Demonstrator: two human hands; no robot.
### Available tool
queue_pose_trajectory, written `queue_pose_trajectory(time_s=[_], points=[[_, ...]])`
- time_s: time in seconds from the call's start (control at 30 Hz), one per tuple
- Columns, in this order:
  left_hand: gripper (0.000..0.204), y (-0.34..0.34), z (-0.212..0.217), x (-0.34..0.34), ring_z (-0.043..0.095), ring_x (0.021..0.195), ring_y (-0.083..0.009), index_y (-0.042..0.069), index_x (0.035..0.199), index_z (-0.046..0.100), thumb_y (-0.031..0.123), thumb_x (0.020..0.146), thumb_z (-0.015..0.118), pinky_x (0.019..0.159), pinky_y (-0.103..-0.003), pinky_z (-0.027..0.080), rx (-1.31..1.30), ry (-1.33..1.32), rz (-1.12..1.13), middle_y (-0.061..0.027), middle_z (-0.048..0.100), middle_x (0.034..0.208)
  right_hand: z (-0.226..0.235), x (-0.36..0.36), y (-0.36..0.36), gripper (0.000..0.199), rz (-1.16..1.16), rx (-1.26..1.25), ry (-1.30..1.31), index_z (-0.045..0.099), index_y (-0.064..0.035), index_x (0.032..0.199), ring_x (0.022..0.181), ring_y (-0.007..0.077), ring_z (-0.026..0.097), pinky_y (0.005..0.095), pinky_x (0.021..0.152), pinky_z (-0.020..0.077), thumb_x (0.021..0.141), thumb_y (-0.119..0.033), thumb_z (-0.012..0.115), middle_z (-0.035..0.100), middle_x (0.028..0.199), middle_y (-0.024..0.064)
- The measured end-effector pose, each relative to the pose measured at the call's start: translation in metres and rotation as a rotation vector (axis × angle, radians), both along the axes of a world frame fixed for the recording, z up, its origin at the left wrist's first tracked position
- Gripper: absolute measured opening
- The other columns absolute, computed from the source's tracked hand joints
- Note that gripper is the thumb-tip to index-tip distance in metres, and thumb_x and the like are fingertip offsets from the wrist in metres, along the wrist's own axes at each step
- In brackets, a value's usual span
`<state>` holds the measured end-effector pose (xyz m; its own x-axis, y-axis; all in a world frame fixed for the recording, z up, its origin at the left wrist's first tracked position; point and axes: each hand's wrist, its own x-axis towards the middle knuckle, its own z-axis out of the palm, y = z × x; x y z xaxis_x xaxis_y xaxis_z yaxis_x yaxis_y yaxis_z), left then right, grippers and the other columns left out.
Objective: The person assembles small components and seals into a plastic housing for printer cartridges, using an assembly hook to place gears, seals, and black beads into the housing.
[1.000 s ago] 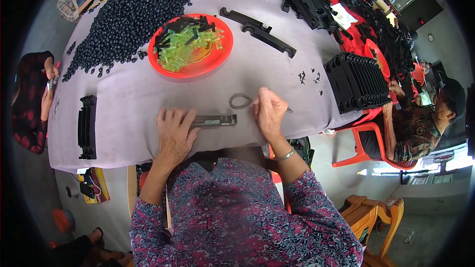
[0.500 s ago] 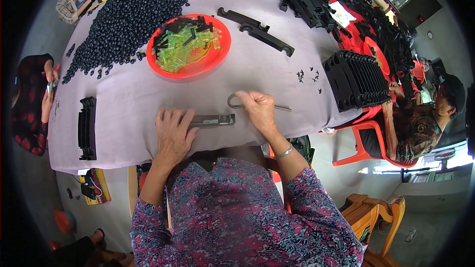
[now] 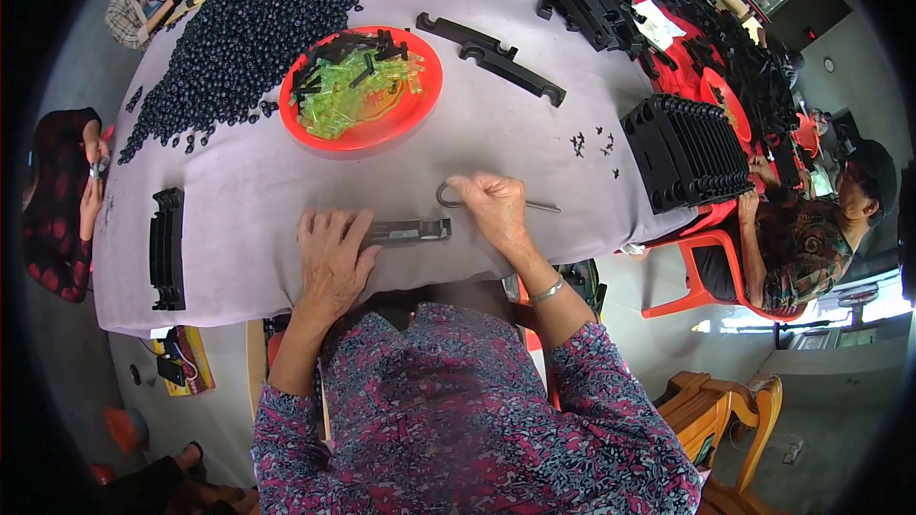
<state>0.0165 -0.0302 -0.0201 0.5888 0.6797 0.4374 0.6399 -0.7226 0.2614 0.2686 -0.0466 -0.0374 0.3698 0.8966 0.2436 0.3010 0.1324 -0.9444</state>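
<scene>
On the cloth in front of me, a black plastic bar [image 3: 410,232] with a notched right end lies crosswise. My left hand [image 3: 334,253] is laid over its left part, fingers bent down on it and hiding that end. A thin metal rod with a ring-shaped handle [image 3: 544,207] is gripped in my right hand [image 3: 496,210], thumb toward the ring. The rod lies above and right of the bar, apart from it; the fist covers its middle.
A red plate [image 3: 429,105] holds green and black small pieces. Dark beads [image 3: 248,48] are heaped behind it. Two loose notched bars [image 3: 506,65], tiny black pieces [image 3: 578,145], a stack of bars [image 3: 682,153] and another black part [image 3: 167,248] surround me. Other people sit left and right.
</scene>
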Motion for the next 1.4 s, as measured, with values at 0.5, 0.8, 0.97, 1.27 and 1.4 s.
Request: queue_pose_trajectory(time_s=[0.5, 0.8, 0.97, 1.27, 1.4], points=[[0.048, 0.000, -0.002, -0.001, 0.051, 0.107, -0.0319, 0.005, 0.122, 0.057, 0.019, 0.079, 0.072, 0.105, -0.055, 0.031, 0.000, 0.013, 0.001, -0.0125, 0.055, 0.109, -0.004, -0.003, -0.002, 0.044, 0.043, 0.003, -0.053, 0.047, -0.0003, 0.056, 0.054, 0.0047, 0.032, 0.0293, 0.044, 0.0314, 0.086, -0.015, 0.075, 0.033, 0.053, -0.0001], [0.048, 0.000, 0.000, -0.002, 0.052, 0.107, -0.0333, 0.004, 0.124, 0.057, 0.019, 0.081, 0.070, 0.108, -0.054, 0.029, -0.043, 0.017, 0.009, -0.0130, 0.056, 0.112, -0.003, -0.004, -0.002, 0.043, 0.061, 0.010, -0.035, 0.046, -0.0001, 0.057, 0.055, 0.0050, 0.032, 0.0295, 0.044, 0.0309, 0.087, -0.016, 0.074, 0.032, 0.053, -0.0001], [0.047, -0.001, 0.000, -0.002, 0.052, 0.107, -0.0335, 0.004, 0.124, 0.057, 0.019, 0.081, 0.069, 0.109, -0.054, 0.029, -0.039, 0.013, 0.008, -0.0132, 0.056, 0.112, -0.009, -0.003, -0.001, 0.043, 0.057, 0.018, -0.053, 0.047, 0.0004, 0.058, 0.054, 0.0053, 0.031, 0.0301, 0.044, 0.0309, 0.087, -0.016, 0.074, 0.031, 0.053, 0.0014], [0.048, 0.000, -0.001, -0.001, 0.051, 0.109, -0.0318, 0.005, 0.122, 0.057, 0.019, 0.079, 0.071, 0.105, -0.054, 0.031, -0.010, 0.012, 0.000, -0.0121, 0.055, 0.109, -0.006, -0.004, -0.002, 0.042, 0.062, 0.003, -0.070, 0.047, 0.0015, 0.060, 0.054, 0.0061, 0.030, 0.0307, 0.045, 0.0318, 0.087, -0.017, 0.073, 0.031, 0.054, 0.0035], [0.048, 0.001, -0.002, 0.000, 0.052, 0.109, -0.0318, 0.005, 0.122, 0.057, 0.019, 0.079, 0.071, 0.105, -0.054, 0.031, -0.002, 0.006, 0.001, -0.0121, 0.055, 0.109, -0.008, -0.003, 0.000, 0.041, 0.069, 0.011, -0.066, 0.047, 0.0015, 0.060, 0.055, 0.0063, 0.031, 0.0307, 0.045, 0.0319, 0.087, -0.017, 0.073, 0.031, 0.054, 0.0037]])
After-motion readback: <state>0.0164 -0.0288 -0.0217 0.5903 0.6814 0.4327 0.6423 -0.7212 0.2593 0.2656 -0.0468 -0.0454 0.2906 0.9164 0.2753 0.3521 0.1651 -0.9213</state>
